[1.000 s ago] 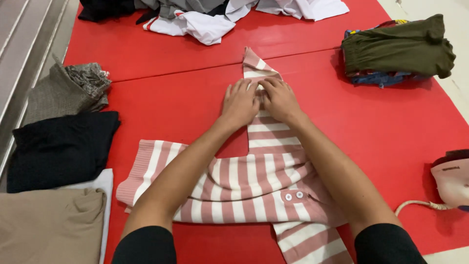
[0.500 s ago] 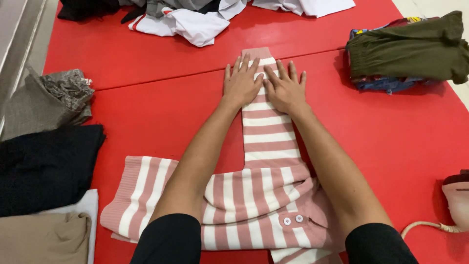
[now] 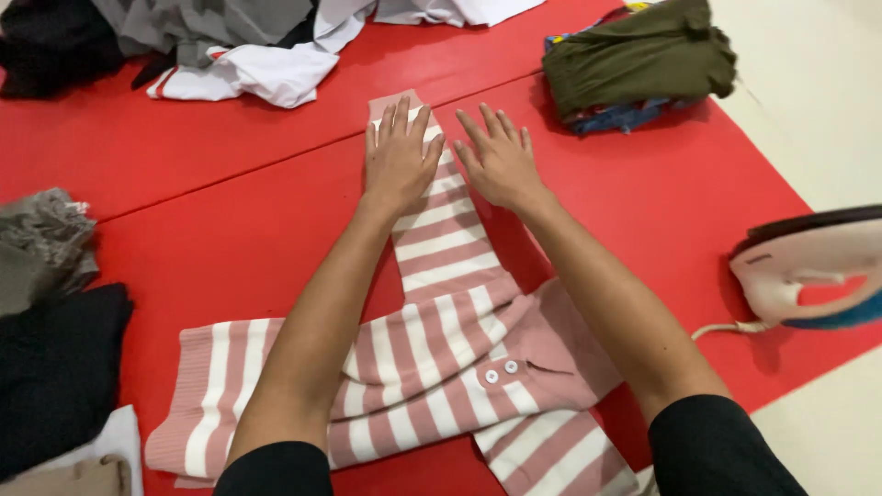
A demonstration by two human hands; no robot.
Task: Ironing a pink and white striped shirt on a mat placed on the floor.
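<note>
A pink and white striped knit top (image 3: 432,367) lies on the red mat (image 3: 230,220), with one sleeve stretched away from me. My left hand (image 3: 397,158) lies flat on the far end of that sleeve, fingers spread. My right hand (image 3: 501,161) is open beside it, palm down at the sleeve's right edge, partly over the mat. Two white buttons (image 3: 501,371) show on the top's collar area near me.
A heap of white, grey and black clothes (image 3: 230,46) lies at the back left. A folded olive and blue stack (image 3: 634,64) sits at the back right. A pink and white iron (image 3: 808,271) with a cord stands at the right edge. Folded grey and black garments (image 3: 46,349) line the left.
Both hands slid outward along the sleeve and flattened it, fingers now spread. The right hand has drifted off to the sleeve's right edge. The view swung right, bringing the iron in.
</note>
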